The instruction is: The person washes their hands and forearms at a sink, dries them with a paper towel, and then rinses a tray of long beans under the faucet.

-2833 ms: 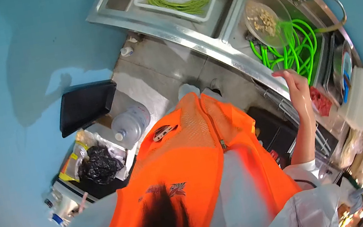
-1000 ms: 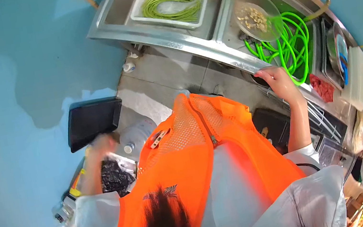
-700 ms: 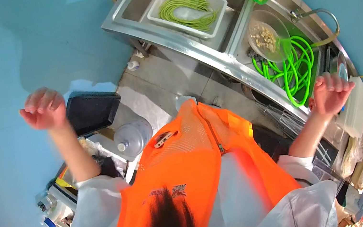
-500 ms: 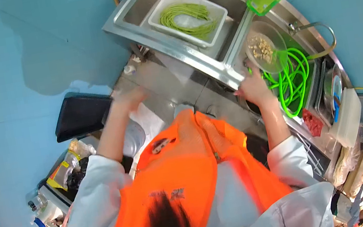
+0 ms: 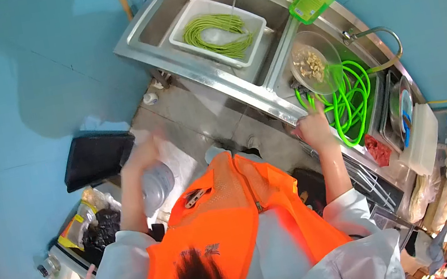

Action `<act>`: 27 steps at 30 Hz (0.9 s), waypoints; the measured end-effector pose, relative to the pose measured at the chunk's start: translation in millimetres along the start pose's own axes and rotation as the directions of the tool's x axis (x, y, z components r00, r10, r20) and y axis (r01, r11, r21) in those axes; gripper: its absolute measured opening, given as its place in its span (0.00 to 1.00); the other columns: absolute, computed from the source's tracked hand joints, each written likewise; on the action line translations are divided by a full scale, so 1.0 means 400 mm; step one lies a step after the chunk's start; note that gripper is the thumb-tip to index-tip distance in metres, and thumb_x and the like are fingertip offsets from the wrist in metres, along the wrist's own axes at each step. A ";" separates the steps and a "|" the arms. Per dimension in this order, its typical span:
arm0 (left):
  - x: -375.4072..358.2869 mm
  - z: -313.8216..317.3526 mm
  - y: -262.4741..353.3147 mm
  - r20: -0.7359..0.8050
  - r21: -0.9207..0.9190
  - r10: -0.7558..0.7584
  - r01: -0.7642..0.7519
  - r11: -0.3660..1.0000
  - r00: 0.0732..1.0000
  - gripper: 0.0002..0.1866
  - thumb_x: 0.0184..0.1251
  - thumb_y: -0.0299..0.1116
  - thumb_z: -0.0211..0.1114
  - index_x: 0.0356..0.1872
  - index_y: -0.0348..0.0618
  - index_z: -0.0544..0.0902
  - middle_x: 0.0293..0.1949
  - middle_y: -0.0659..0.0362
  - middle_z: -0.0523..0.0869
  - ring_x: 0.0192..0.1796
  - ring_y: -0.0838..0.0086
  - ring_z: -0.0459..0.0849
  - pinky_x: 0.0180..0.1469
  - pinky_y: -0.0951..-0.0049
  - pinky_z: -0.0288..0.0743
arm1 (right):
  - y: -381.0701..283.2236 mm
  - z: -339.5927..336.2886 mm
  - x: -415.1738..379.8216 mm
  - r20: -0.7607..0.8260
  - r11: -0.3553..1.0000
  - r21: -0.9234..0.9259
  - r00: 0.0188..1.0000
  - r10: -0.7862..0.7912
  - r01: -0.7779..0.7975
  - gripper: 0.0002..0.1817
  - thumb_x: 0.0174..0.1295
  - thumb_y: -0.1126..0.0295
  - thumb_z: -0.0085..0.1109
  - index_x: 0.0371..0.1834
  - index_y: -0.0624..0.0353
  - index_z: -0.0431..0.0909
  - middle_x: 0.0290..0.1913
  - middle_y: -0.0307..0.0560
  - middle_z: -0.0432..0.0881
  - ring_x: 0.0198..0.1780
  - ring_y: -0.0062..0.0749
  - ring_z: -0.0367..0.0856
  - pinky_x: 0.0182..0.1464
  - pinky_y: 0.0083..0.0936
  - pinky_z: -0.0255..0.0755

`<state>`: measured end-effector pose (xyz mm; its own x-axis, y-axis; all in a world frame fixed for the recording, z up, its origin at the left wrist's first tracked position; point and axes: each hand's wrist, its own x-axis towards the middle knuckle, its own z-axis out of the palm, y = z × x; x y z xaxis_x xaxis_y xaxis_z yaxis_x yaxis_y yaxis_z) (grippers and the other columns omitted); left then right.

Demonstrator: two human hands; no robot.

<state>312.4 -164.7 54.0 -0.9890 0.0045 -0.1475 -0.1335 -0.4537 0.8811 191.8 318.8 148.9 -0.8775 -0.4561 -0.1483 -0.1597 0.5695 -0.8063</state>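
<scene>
Resting our right hand near the sink's front rim, thumb and index finger apart, we are seeing the green hose looping (no single long axis) just rightward; our left hand is hanging farther off, fingers too blurred to tell.

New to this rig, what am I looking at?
No robot: a person's own bare hands, seen by one camera worn on the head, looking down past the orange vest. Ahead is a two-basin sink. One basin has a white tub of long green beans; the other, a clear bowl with pale pieces and a green hose. The right hand is at the sink's front edge; contact is unclear. The left hand, blurred, is near a plastic jug. Neither visibly holds anything.
</scene>
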 end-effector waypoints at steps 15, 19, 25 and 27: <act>-0.161 0.146 -0.039 -0.236 0.873 -0.060 0.239 0.425 0.970 0.18 0.58 0.28 0.60 0.50 0.37 0.76 0.48 0.47 0.80 0.44 0.60 0.82 0.47 0.68 0.74 | 0.128 0.027 -0.146 -0.252 0.981 -0.155 0.965 0.074 -0.115 0.10 0.59 0.70 0.55 0.40 0.62 0.81 0.39 0.54 0.82 0.41 0.49 0.79 0.45 0.33 0.72; -0.121 0.136 0.034 -0.291 0.926 0.034 0.273 0.260 0.956 0.17 0.58 0.28 0.61 0.49 0.35 0.77 0.47 0.47 0.81 0.43 0.60 0.83 0.45 0.68 0.75 | 0.109 -0.033 -0.132 -0.271 0.977 -0.192 0.962 0.036 -0.091 0.10 0.59 0.71 0.54 0.38 0.65 0.80 0.39 0.54 0.83 0.42 0.47 0.81 0.45 0.31 0.72; 0.031 0.210 0.090 -0.184 0.969 0.125 0.159 0.189 0.975 0.15 0.59 0.29 0.59 0.48 0.38 0.77 0.43 0.48 0.82 0.42 0.60 0.82 0.45 0.67 0.75 | 0.166 -0.094 -0.157 -0.436 0.974 -0.203 0.900 -0.001 -0.097 0.09 0.57 0.69 0.55 0.37 0.60 0.82 0.36 0.54 0.82 0.39 0.48 0.80 0.43 0.35 0.72; 0.085 0.235 0.058 -0.103 0.974 0.081 0.084 0.211 0.991 0.15 0.59 0.29 0.59 0.48 0.39 0.78 0.42 0.48 0.82 0.42 0.60 0.82 0.45 0.67 0.75 | 0.161 -0.100 -0.196 -0.470 0.976 -0.144 0.879 0.078 -0.163 0.10 0.58 0.68 0.55 0.37 0.61 0.82 0.36 0.55 0.82 0.38 0.50 0.80 0.42 0.36 0.72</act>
<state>269.9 -91.4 111.8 -0.9849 -0.1235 -0.1214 -0.1722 0.7727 0.6110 232.4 418.5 131.6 -0.9965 -0.0357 0.0758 -0.0779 0.7283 -0.6808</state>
